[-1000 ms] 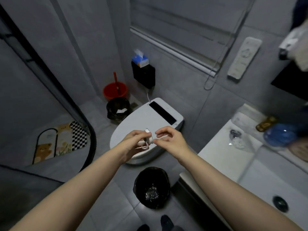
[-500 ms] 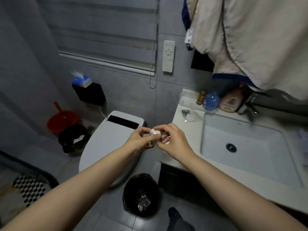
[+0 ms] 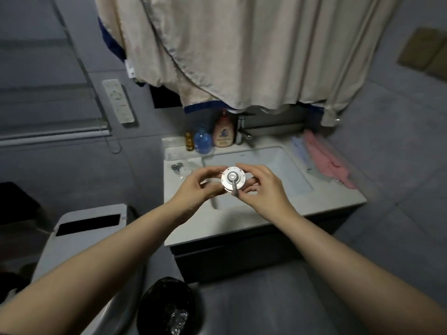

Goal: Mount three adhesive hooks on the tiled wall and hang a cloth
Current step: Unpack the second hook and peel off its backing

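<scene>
Silver round hook (image 3: 233, 180) pinched between left hand (image 3: 197, 189) and right hand (image 3: 263, 187); bottle (image 3: 224, 131) label unreadable.

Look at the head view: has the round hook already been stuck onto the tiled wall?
No: the round hook is held in the air above the sink, between the left hand and the right hand.

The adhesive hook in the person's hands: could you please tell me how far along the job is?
Done: no hook is seen mounted on the tiled wall. In hand: one round hook, pinched between left hand and right hand above the sink. Left: mounting hooks, then hanging a cloth, perhaps the pink one.
</scene>
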